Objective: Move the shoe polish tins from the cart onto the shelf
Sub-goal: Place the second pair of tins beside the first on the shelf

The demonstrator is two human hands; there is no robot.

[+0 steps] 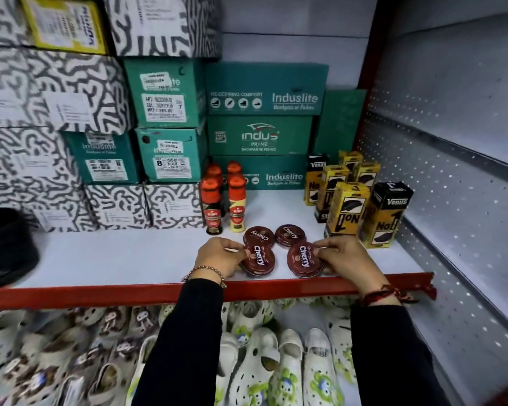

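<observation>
Several round dark-red shoe polish tins marked "Cherry" lie flat on the white shelf (129, 259), close to its red front lip. My left hand (220, 257) grips the front left tin (258, 260) by its left edge. The fingers of my right hand (346, 256) hold the front right tin (304, 259) at its right edge. Behind these lie a back left tin (258, 235) and a back right tin (290, 235), untouched. Both front tins rest on the shelf. No cart is in view.
Orange-capped polish bottles (236, 206) stand behind the tins to the left, and yellow and black brush boxes (346, 212) to the right. Green and patterned shoe boxes (258, 136) fill the back and left. A black object (6, 244) sits far left. White clogs (255, 361) fill the level below.
</observation>
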